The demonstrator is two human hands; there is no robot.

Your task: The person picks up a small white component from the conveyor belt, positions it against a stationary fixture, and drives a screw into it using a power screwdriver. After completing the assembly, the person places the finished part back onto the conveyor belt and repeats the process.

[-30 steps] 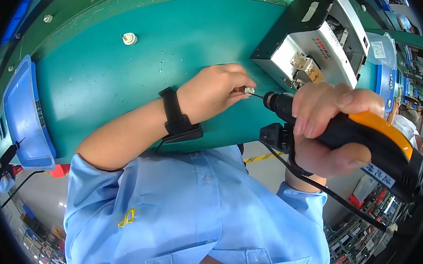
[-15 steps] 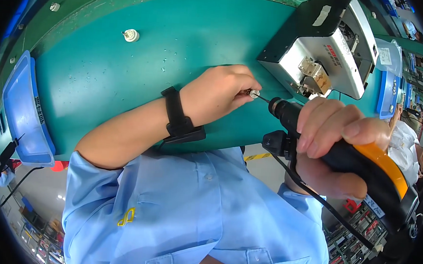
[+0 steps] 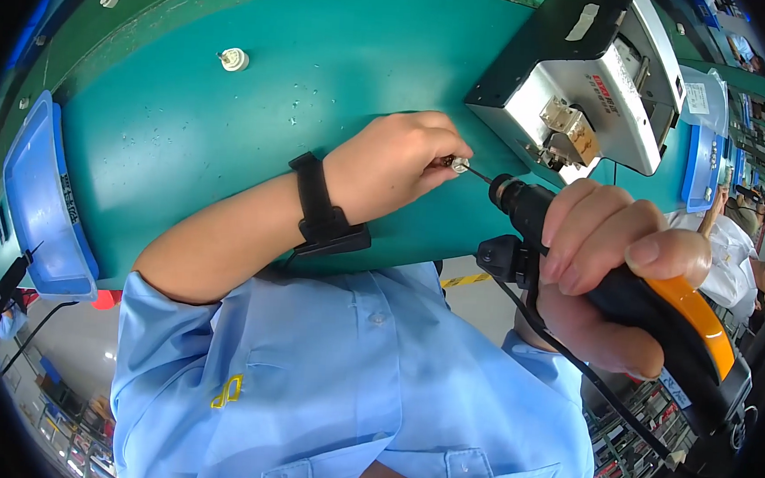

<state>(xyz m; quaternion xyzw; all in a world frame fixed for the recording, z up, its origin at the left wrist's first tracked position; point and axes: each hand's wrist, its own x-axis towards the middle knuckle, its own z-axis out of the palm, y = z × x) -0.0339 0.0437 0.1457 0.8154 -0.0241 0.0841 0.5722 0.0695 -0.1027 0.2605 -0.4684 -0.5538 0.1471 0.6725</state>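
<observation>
Head camera: the left hand (image 3: 394, 165) is pinched at the fingertips around a small pale, shiny part (image 3: 461, 165), which sticks out just past the thumb and forefinger on their right side. A dark bit on that same side is hidden too much by the fingers to make out.

The right hand (image 3: 605, 244) is wrapped around a black-and-orange power screwdriver (image 3: 662, 322), its thumb on the near side. The tool's thin bit (image 3: 479, 175) points left and slightly far, its tip right at the small part; whether it touches cannot be told. The part thus lies to the left of the right hand, in line with the bit.

Both hands are above the green desk (image 3: 186, 157), close to its near edge. A black band (image 3: 313, 201) circles the left wrist. A white round piece (image 3: 235, 60) lies on the far left of the desk, well apart from the hands. Beyond the screwdriver, far right, stands a silver-and-black machine (image 3: 576, 89); a blue tray (image 3: 43, 201) sits at the left.
</observation>
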